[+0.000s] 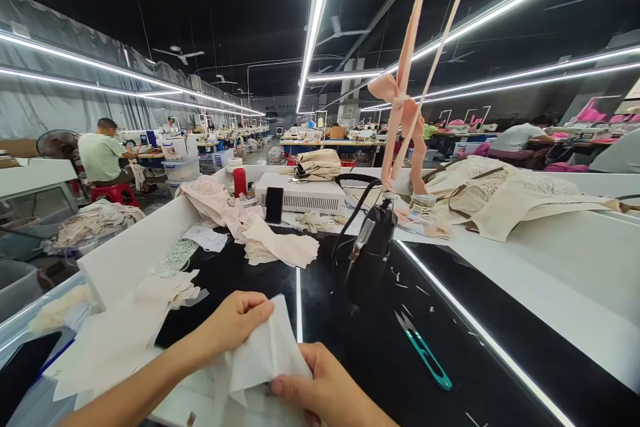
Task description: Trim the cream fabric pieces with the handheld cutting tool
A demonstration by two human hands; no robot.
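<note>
Being pinched from two sides, a white fabric piece point(267, 353) is being held just above the near edge of the black table point(360, 360). The left hand point(235, 323) is being closed over its upper left edge, fingers curled down onto the cloth. The right hand point(325, 390) is being clamped on its lower right corner, thumb on top. Neither hand is open — both are shut on the same piece, and a fold or seam is being drawn upright between them.

Just left of the grip, a loose stack of pale cut pieces point(130, 327) is being kept within reach. Further ahead of the grip, a smaller pile of beige pieces point(280, 247) is lying well apart. Which heap is finished and which is waiting cannot be told, so the work is being judged as somewhere mid-batch — one piece in hand, many others about.

To the right of the grip, teal thread snips point(425, 350) are lying untouched on the table, with a black bag point(370, 257) beyond them.
</note>
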